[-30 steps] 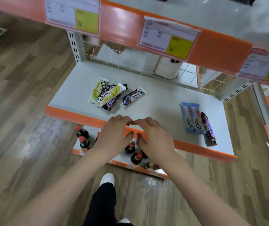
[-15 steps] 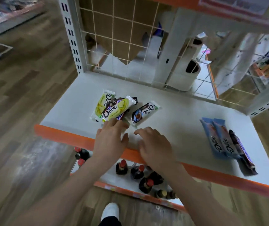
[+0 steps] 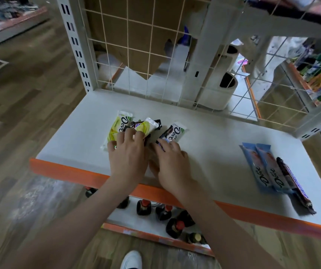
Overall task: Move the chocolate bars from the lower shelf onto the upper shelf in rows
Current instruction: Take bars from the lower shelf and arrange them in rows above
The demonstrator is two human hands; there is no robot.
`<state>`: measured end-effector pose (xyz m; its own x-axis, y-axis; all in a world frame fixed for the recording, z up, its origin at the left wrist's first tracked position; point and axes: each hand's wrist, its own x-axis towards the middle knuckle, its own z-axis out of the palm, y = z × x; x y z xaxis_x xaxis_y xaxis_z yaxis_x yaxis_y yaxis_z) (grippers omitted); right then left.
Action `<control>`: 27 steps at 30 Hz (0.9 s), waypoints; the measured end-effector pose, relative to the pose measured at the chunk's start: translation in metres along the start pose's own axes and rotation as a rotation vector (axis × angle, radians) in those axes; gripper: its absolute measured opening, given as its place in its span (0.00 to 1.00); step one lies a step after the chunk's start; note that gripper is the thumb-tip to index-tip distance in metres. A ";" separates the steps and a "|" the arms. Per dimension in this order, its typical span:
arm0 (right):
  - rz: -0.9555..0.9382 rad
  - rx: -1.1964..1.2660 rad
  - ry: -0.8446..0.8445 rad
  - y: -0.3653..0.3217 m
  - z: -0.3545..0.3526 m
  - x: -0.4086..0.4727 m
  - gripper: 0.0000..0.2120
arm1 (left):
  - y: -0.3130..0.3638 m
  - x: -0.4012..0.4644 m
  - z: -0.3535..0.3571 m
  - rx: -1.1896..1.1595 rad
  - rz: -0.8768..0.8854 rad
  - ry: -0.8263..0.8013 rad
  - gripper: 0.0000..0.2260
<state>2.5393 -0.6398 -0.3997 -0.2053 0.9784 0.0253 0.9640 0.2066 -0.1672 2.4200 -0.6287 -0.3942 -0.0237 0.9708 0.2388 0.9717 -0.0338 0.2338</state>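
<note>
A loose pile of chocolate bars lies on the white shelf with the orange front edge. It holds a yellow Dove bar, a second yellow bar lying across a dark bar, and a dark-and-white Dove bar just to the right. My left hand reaches over the pile, its fingertips resting on the two yellow bars. My right hand pinches the near end of the dark-and-white Dove bar. Two blue Dove bars and a long dark bar lie side by side at the right.
A wire mesh panel closes the back of the shelf, with a perforated upright at its left. Dark bottles with red caps stand on the bottom shelf under my arms. The underside of a higher shelf hangs at top right.
Both hands went forward from the shelf's orange front edge to the pile of bars. My view dropped below the upper shelf and closer to the bars.
</note>
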 end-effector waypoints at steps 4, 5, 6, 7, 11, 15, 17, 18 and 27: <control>0.001 0.046 0.010 0.006 -0.004 -0.012 0.19 | 0.002 -0.006 0.000 -0.003 0.023 0.007 0.11; 0.015 0.036 0.014 0.008 -0.005 -0.014 0.18 | 0.003 -0.008 0.000 -0.003 0.034 -0.007 0.12; 0.036 0.021 0.018 0.010 -0.006 -0.015 0.15 | 0.003 -0.009 -0.001 -0.011 0.052 -0.022 0.12; 0.060 0.012 0.024 0.013 -0.007 -0.017 0.11 | 0.003 -0.010 -0.001 -0.029 0.080 -0.035 0.13; 0.166 0.098 0.073 0.028 -0.015 -0.027 0.11 | 0.004 -0.015 -0.001 -0.105 0.222 -0.081 0.10; 0.273 0.102 0.007 0.049 -0.021 -0.030 0.28 | -0.001 -0.016 -0.002 -0.070 0.084 -0.098 0.18; 0.306 0.077 -0.004 0.057 -0.022 -0.030 0.26 | -0.003 -0.015 -0.001 -0.030 0.040 -0.139 0.20; 0.312 0.068 -0.001 0.060 -0.021 -0.031 0.23 | -0.002 -0.014 -0.001 -0.043 0.030 -0.150 0.20; 0.257 0.053 0.002 0.072 -0.024 -0.034 0.18 | 0.003 -0.001 -0.014 -0.189 -0.073 -0.267 0.19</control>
<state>2.6195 -0.6577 -0.3888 0.0455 0.9987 -0.0227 0.9742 -0.0494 -0.2200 2.4196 -0.6332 -0.3809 -0.0052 0.9994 -0.0344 0.9084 0.0191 0.4176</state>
